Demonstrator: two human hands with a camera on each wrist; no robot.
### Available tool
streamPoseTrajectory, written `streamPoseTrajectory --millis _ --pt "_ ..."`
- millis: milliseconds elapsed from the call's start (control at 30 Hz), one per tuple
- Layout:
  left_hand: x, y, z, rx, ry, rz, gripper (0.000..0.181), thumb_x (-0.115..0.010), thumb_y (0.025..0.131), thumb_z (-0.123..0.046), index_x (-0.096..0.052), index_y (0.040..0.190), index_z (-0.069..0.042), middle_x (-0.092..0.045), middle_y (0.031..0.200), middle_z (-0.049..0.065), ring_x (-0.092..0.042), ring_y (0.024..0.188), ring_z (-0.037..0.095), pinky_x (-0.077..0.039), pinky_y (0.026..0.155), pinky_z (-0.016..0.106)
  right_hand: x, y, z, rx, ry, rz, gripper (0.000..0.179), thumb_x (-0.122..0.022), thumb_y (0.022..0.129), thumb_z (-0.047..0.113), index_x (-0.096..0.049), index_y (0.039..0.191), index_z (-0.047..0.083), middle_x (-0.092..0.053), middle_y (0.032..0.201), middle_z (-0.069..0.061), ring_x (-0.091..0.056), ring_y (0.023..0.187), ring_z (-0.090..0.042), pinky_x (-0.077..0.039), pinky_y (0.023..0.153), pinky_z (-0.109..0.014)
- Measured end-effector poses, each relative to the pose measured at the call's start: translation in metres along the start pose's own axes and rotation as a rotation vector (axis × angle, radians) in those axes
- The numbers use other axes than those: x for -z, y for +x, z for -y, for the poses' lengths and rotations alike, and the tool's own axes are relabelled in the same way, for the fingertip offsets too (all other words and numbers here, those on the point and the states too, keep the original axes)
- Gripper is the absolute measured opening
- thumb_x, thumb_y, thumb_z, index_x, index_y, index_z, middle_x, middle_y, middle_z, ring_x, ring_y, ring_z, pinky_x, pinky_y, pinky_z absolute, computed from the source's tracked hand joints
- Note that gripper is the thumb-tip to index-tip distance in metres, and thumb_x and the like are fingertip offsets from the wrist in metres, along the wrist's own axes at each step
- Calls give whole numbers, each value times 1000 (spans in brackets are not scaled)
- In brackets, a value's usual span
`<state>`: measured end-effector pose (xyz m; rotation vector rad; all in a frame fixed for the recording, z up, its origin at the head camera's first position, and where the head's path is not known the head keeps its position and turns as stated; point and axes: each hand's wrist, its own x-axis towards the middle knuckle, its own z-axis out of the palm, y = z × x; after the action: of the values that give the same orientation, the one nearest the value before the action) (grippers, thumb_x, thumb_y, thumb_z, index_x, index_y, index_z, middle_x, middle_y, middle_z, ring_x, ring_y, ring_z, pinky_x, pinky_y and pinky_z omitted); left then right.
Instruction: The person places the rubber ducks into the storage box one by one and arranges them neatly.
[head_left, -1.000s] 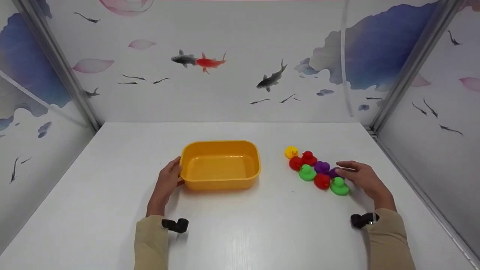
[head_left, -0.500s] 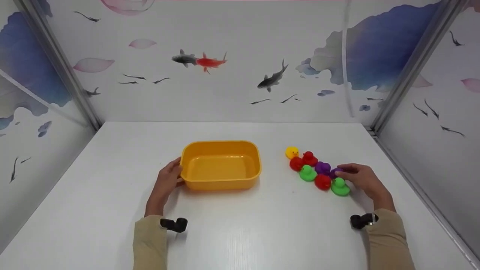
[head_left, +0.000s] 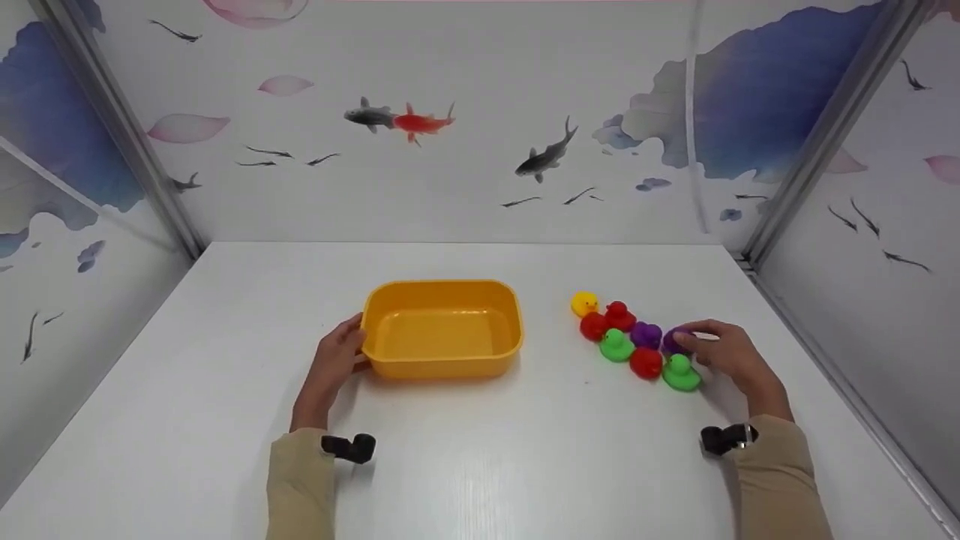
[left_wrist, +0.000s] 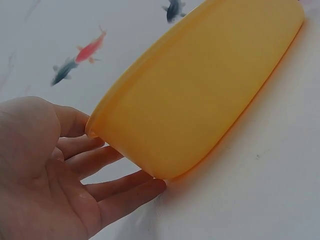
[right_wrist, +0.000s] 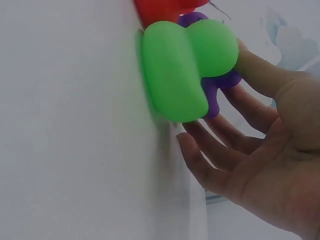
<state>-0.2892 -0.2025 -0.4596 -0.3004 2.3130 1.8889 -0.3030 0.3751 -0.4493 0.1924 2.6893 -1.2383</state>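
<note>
A yellow plastic basin (head_left: pixel 446 367) stands on the table. At its left side my left hand (head_left: pixel 336 360) rests with fairly straight fingers (left_wrist: pixel 122 197) against the outer wall, the thumb right at the rim. On the right, my right hand (head_left: pixel 726 356) pinches a purple rubber duck (head_left: pixel 677 341) between thumb and fingers. In the right wrist view a green rubber duck (right_wrist: pixel 172 75) stands in front of that purple duck (right_wrist: pixel 212 100) and hides most of it. The green duck (head_left: pixel 681 375) sits just below my right fingers.
Left of my right hand lies a cluster of rubber ducks: a yellow duck (head_left: pixel 584 304), several red ones such as the red duck (head_left: pixel 646 364), another purple duck (head_left: pixel 646 336) and another green duck (head_left: pixel 616 346). Printed walls (head_left: pixel 480 202) enclose the white table (head_left: pixel 465 465) behind and at both sides.
My right hand has closed its thumb and fingers on the purple duck, which has shifted slightly up and right and shows more now. The left hand and basin stay in place.
</note>
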Motion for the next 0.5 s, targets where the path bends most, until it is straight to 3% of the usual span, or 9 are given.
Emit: streamPoseTrajectory --millis 133,400,500 --pt "0 0 0 -4 -8 -3 52 -37 109 -28 -27 160 -18 -40 159 11 -52 134 29 -48 111 42 2 -3 8 49 44 -9 76 -61 95 54 -45 146 0 -42 150 -27 -54 128 -37 -53 105 -39" --pt "-1 1 0 18 9 -28 52 -37 110 -31 -28 160 -22 -42 158 9 -55 130 27 -50 109 40 3 -8 32 87 116 -25 75 -62 95 52 -44 146 1 -42 150 -25 -56 127 -33 -56 93 -21" --pt "-2 1 0 17 15 -35 52 -38 110 -32 -28 159 -23 -43 157 9 -56 126 27 -50 109 40 1 -11 45 100 133 -38 75 -61 95 53 -43 147 3 -43 150 -23 -55 129 -36 -55 95 -20"
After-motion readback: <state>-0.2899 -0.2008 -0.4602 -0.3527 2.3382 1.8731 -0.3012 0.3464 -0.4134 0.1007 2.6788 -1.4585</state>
